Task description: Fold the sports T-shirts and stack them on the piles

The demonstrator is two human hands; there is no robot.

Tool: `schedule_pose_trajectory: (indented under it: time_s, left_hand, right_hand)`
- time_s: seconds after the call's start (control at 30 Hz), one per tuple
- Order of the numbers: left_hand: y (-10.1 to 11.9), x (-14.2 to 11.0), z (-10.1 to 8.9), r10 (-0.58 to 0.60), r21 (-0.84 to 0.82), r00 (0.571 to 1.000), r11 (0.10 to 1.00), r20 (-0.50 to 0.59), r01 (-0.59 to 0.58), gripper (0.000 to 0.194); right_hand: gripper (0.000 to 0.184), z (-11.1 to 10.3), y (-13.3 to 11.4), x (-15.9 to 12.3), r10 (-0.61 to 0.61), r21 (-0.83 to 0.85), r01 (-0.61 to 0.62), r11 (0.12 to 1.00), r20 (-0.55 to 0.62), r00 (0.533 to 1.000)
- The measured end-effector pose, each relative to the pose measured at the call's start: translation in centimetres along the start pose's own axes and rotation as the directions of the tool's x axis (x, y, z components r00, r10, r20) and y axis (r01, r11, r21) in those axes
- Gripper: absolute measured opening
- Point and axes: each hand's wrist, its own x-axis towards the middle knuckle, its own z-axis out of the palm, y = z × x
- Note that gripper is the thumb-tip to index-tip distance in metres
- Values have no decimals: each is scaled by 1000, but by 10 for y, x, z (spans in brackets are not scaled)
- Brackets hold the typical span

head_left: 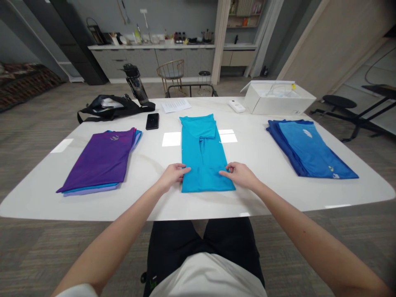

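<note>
A turquoise shirt [201, 165], folded into a long strip, lies in the middle of the white table [40, 208], with its upper end turned over. My left hand [171, 177] rests at the shirt's left edge, fingertips on the cloth. My right hand [239, 175] lies on its lower right part, fingers flat and not visibly gripping. To the left sits a folded purple shirt [100, 159] on top of lilac and blue layers. A folded blue shirt [309, 148] with darker blue edges lies to the right.
Along the far side of the table are a black phone [152, 121], a black bag [114, 108], a water bottle [135, 83], a sheet of paper [175, 105], a small white device [236, 106] and an open white box [278, 99]. Chairs and stools stand beyond.
</note>
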Motion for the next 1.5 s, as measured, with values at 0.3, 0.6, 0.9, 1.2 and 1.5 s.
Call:
schedule_pose_trajectory:
  time_s: [0.3,0.6,0.9,1.2,1.5]
  left_hand:
    - [6,19,-3,377,256,926,892,29,-372,31]
    - [54,92,-7,598,146,791,800,-131,-582,22]
    - [170,226,-18,796,247,580,605,-172,-757,32]
    - [122,331,-33,506,378,806,842,-307,-384,74]
    - [149,328,-27,688,493,617,716,-382,-493,47]
  right_hand:
    - [36,-9,-16,10,-43,54,47,997,-65,997]
    - [39,-16,-15,97,-18,400,123,908,-255,967]
    - [37,-47,-31,266,25,347,161,924,-474,880]
    - [45,-3,-2,336,174,-104,-209,972,-274,946]
    - [43,-10,-8,348,-80,-145,22,989,-406,911]
